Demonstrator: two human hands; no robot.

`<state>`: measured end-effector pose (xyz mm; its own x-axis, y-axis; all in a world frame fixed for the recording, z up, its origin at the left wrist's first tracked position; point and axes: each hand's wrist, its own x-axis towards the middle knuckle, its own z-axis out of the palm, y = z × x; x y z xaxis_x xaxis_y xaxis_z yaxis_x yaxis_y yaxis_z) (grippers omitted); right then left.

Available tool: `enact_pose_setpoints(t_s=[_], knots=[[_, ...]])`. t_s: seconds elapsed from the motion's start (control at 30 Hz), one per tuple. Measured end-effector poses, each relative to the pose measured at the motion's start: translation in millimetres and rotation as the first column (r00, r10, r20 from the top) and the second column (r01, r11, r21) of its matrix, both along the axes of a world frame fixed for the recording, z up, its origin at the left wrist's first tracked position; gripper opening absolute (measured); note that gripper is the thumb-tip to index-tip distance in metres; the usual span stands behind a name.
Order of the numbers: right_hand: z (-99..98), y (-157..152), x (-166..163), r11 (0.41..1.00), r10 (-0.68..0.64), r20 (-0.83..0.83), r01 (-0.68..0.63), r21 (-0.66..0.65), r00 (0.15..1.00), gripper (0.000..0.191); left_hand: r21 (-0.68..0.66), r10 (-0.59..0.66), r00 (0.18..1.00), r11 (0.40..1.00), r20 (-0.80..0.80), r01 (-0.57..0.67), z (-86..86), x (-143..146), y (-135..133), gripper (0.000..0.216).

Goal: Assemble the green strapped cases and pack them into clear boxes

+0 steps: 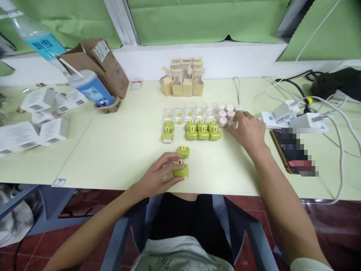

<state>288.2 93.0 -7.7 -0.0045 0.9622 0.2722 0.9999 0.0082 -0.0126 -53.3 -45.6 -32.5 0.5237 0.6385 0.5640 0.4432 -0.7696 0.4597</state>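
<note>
My left hand [162,175] is closed around a small glossy green case with a yellow loop [181,171] near the table's front edge. Just beyond its fingers stands a similar green case [184,152]. My right hand [249,130] reaches to a cluster of pale pink round pieces [222,121], its thumb and fingers closed on one pink piece [232,123] at the cluster's near right side. Several more green cases [203,134] stand in rows left of the pink pieces. One nearby green case [167,136] shows a pale lower part.
Clear plastic cups [190,113] line up behind the green cases. Open cream boxes [187,88] stand by the wall. To the right lie a phone [290,150] and a power strip [270,119] with cables. White boxes [53,130], a blue cup [94,90] and a cardboard box [113,75] occupy the left.
</note>
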Motion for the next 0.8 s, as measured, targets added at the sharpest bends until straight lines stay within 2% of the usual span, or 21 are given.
enact_pose_setpoints(t_s=[0.07, 0.13, 0.2, 0.23, 0.27, 0.33, 0.4, 0.43, 0.47, 0.53, 0.6, 0.73, 0.8], knots=[[0.0, 0.5, 1.1, 0.999, 0.006, -0.053, -0.004, 0.053, 0.999, 0.027, -0.171, 0.068, 0.977, 0.985, 0.202, -0.033, 9.9, 6.0, 21.2, 0.023], [0.8, -0.4, 0.7, 0.975, 0.054, -0.159, -0.017, 0.222, 0.986, 0.025, -0.316, 0.114, 0.902, 0.949, 0.416, 0.026, 22.7, 12.9, 50.4, 0.019], [1.1, -2.5, -3.5, 0.899, 0.193, -0.325, -0.034, 0.438, 0.926, 0.026, -0.391, 0.120, 0.826, 0.911, 0.551, 0.129, 34.7, 18.6, 82.3, 0.021], [0.4, -3.9, -7.6, 0.855, 0.296, -0.424, -0.040, 0.516, 0.856, 0.027, -0.411, 0.113, 0.806, 0.895, 0.581, 0.171, 39.1, 20.7, 97.2, 0.026], [-1.1, -5.3, -12.9, 0.826, 0.405, -0.526, -0.052, 0.561, 0.748, 0.027, -0.434, 0.108, 0.799, 0.878, 0.591, 0.202, 42.0, 22.1, 110.6, 0.031], [-6.6, -8.2, -26.5, 0.819, 0.549, -0.711, -0.111, 0.563, 0.440, 0.026, -0.471, 0.101, 0.799, 0.848, 0.592, 0.242, 42.5, 23.5, 130.5, 0.040], [-14.3, -11.6, -41.4, 0.840, 0.533, -0.831, -0.218, 0.498, 0.159, 0.028, -0.485, 0.106, 0.798, 0.838, 0.594, 0.250, 36.6, 23.5, 140.0, 0.051], [-18.1, -13.9, -48.2, 0.842, 0.499, -0.864, -0.277, 0.463, 0.072, 0.032, -0.480, 0.109, 0.796, 0.843, 0.595, 0.243, 32.3, 23.3, 141.1, 0.058], [-21.4, -16.6, -54.3, 0.838, 0.466, -0.885, -0.332, 0.434, 0.020, 0.036, -0.468, 0.110, 0.798, 0.853, 0.593, 0.230, 27.7, 23.2, 140.0, 0.067], [-25.7, -23.3, -63.1, 0.816, 0.428, -0.903, -0.418, 0.400, -0.028, 0.044, -0.442, 0.107, 0.816, 0.876, 0.568, 0.193, 19.8, 23.4, 133.2, 0.077], [-26.4, -30.5, -67.5, 0.794, 0.429, -0.902, -0.453, 0.404, -0.052, 0.048, -0.408, 0.113, 0.840, 0.903, 0.531, 0.136, 15.5, 24.2, 123.8, 0.073], [-21.3, -38.9, -67.6, 0.786, 0.475, -0.880, -0.442, 0.432, -0.014, 0.043, -0.248, 0.118, 0.888, 0.969, 0.445, -0.004, 16.2, 25.2, 110.2, 0.060], [-19.3, -39.1, -66.7, 0.775, 0.481, -0.877, -0.465, 0.428, -0.006, 0.040, -0.152, 0.088, 0.905, 0.988, 0.415, -0.026, 17.2, 25.1, 107.9, 0.060]])
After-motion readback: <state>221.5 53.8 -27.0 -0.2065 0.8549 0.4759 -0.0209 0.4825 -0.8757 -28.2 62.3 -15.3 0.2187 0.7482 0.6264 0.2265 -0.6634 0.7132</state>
